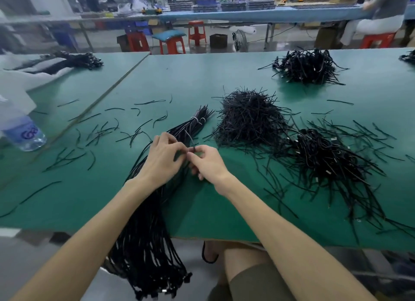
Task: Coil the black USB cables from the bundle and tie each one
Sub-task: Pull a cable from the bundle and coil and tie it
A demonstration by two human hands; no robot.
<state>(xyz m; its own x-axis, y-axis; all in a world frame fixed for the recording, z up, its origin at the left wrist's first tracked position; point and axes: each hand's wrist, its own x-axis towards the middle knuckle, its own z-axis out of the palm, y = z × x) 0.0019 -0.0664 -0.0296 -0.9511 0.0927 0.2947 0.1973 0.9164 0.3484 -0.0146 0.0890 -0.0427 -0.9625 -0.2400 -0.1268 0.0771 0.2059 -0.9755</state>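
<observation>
While both hands are working close together over the bundle (pixel 148 244) of black USB cables, the left hand (pixel 162 157) and right hand (pixel 208 163) are pinching one thin strand (pixel 189 140) between thumb and forefinger, the other fingers curling loosely. Cable or tie, I cannot tell. The bundle is lying under the fingers, stretching beyond them and hanging off the table (pixel 202 211) behind the wrists. A single cable is probably being picked out; next it needs drawing free, looping, then a tie from the heap (pixel 249 118) beyond the fingers, rightward.
</observation>
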